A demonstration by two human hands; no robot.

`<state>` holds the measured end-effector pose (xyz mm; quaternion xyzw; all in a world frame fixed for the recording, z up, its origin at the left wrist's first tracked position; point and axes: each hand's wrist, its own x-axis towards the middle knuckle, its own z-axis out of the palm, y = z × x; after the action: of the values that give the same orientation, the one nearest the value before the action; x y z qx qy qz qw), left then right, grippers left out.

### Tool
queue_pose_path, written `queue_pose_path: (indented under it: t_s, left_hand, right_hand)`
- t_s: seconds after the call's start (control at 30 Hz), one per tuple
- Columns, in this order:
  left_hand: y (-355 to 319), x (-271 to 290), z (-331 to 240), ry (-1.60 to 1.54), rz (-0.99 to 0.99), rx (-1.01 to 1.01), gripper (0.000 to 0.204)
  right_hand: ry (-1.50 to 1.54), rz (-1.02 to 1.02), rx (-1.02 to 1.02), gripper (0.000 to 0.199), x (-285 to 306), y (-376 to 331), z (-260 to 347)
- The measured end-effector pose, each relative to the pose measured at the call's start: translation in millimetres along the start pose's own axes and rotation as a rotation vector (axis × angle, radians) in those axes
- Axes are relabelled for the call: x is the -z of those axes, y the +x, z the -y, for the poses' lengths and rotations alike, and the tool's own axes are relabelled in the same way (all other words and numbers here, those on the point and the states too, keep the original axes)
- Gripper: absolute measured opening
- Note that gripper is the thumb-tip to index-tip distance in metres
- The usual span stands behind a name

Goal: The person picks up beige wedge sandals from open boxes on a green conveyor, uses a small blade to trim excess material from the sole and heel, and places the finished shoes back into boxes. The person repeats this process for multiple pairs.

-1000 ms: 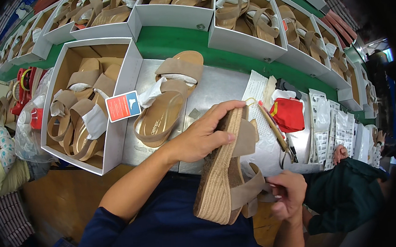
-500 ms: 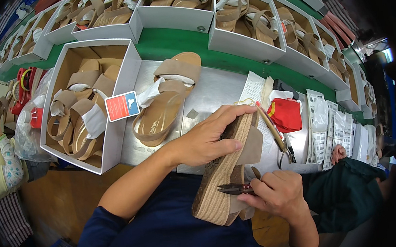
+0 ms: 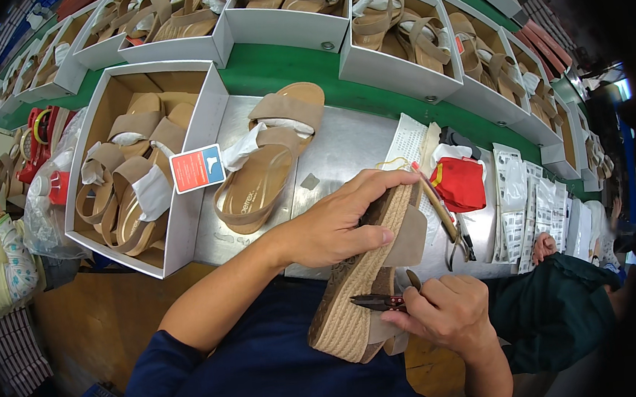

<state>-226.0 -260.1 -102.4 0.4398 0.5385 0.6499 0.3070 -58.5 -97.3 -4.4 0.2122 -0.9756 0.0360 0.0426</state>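
Observation:
My left hand [image 3: 336, 231] grips a tan wedge sandal [image 3: 354, 309] near its toe, thumb on the side and fingers over the front. The sandal is tilted on its side, so its braided rope-covered sole faces up. In my right hand [image 3: 449, 309] are dark thread snips [image 3: 378, 302], their pointed blades lying against the braided sole near the heel. Another tan sandal [image 3: 260, 181], with white paper around its straps, lies on the metal table to the left of my hands.
An open white box [image 3: 203, 144] with sandals and a hang tag [image 3: 197, 169] stands left. More shoe boxes [image 3: 396, 59] line the green conveyor [image 3: 276, 64] behind. Right lie a red cloth [image 3: 459, 184], a brush-like stick [image 3: 440, 210] and packets [image 3: 511, 197]. Co-workers sit at both sides.
Almost nothing differs. My hands, the sandal and the snips hold nearly the same pose, while the whole view has shifted very slightly.

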Motion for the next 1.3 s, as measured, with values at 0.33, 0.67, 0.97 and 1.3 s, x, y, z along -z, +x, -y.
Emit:
queue_pose_path:
  t_s: [0.33,0.67,0.97,1.3]
  left_hand:
    - [0.9,0.2,0.7,0.013,0.009,0.008,0.074]
    - [-3.7,3.9,4.3,-0.035,-0.018,0.151,0.076]
    - [-4.8,3.9,1.4,-0.153,-0.114,0.315,0.075]
    - [5.4,-7.4,2.8,-0.028,-0.338,0.227,0.046]
  right_hand:
    - [0.018,-0.021,0.006,0.036,-2.1,0.4,-0.4]
    - [0.691,-0.494,-1.045,0.023,-87.5,-28.9,-27.7]
    - [-0.169,-0.458,-0.871,0.026,-141.9,-35.0,-56.5]
    - [0.354,-0.49,-0.836,0.033,-108.3,-32.1,-97.2]
